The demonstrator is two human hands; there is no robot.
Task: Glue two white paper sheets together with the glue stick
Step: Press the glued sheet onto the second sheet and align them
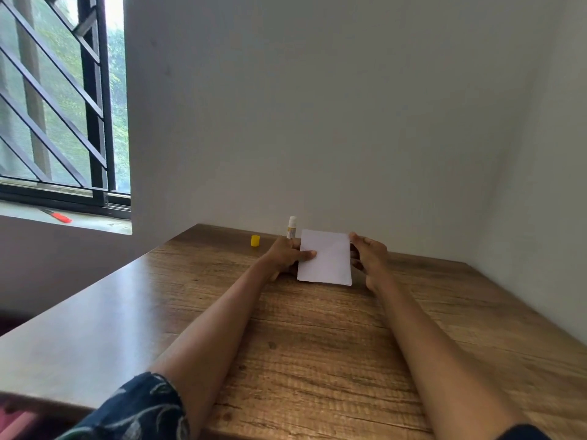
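Observation:
White paper sheets [327, 257] are held tilted up above the wooden table [317, 344], near its far edge by the wall. My left hand [286, 254] grips the left edge, thumb on the front face. My right hand [370, 257] holds the right edge with its fingers behind. A thin second edge shows along the bottom, so two sheets seem stacked. Behind my left hand the uncapped glue stick [292, 226] stands upright. Its yellow cap [255, 240] stands on the table to the left.
A plain wall runs right behind the table's far edge and along its right side. At the left is a barred window with a sill holding a red and black tool [60, 216].

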